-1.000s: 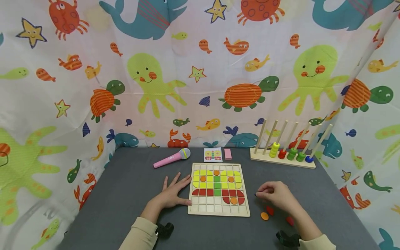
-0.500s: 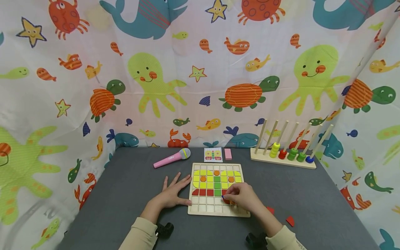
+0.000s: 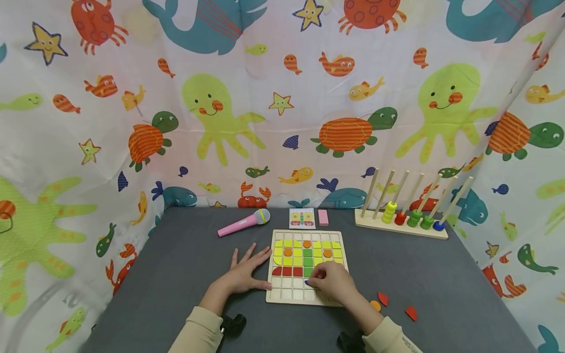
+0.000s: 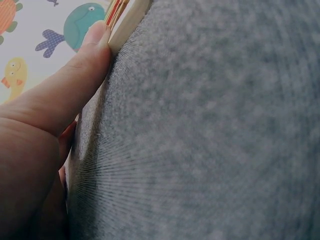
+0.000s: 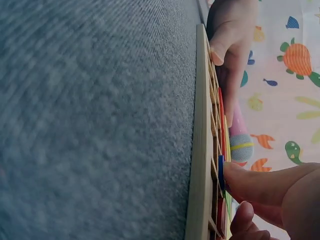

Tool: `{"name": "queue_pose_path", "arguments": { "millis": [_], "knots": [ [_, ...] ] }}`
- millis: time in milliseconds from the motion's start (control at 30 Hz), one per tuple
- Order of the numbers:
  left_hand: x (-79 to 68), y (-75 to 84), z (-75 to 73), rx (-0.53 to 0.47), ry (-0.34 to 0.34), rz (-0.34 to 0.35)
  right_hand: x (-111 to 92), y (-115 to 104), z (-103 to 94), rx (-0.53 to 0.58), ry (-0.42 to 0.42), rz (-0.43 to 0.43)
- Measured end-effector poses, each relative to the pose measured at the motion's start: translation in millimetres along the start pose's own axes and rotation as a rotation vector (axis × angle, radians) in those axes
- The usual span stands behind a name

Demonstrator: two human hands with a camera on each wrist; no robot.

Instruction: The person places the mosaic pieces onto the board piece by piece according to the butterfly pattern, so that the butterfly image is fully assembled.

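A wooden grid board (image 3: 282, 294) lies on the dark table, with yellow, green, red and orange flat pieces in its upper rows. My left hand (image 3: 240, 276) rests spread at the board's left edge, its thumb (image 4: 82, 70) touching the rim in the left wrist view. Over the lower middle of the board, my right hand (image 3: 335, 283) pinches a small blue piece (image 5: 221, 172). Seen from the right wrist, that piece stands on edge against the grid, by a red piece (image 5: 221, 215). The right hand hides the board's lower right cells in the head view.
Two red pieces (image 3: 411, 313) and an orange disc (image 3: 375, 305) lie right of the board. Behind it are a pink toy microphone (image 3: 244, 223), a pattern card (image 3: 302, 218) and a pink block (image 3: 323, 217). A peg stacker (image 3: 400, 224) with coloured rings stands at the back right.
My right hand has moved left from beside the loose pieces onto the board, carrying the blue piece, then a little further left. The left hand has stayed at the board's edge.
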State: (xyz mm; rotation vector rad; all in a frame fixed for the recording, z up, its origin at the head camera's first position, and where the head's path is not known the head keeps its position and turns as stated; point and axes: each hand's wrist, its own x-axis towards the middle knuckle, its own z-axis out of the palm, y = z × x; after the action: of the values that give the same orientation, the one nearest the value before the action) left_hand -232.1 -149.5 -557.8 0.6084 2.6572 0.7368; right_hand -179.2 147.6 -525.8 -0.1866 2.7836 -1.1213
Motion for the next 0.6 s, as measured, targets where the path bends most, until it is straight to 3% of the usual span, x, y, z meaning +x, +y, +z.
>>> {"name": "queue_pose_path", "arguments": {
  "millis": [400,600],
  "knots": [
    [0.5,0.7,-1.0,0.015,-0.005,-0.007,6.1,-1.5,0.6,-0.024,0.044,-0.029],
    [0.1,-0.4,-0.5,0.006,0.000,-0.007,6.1,0.4,-15.6,0.017,0.095,0.022]
  ]
}}
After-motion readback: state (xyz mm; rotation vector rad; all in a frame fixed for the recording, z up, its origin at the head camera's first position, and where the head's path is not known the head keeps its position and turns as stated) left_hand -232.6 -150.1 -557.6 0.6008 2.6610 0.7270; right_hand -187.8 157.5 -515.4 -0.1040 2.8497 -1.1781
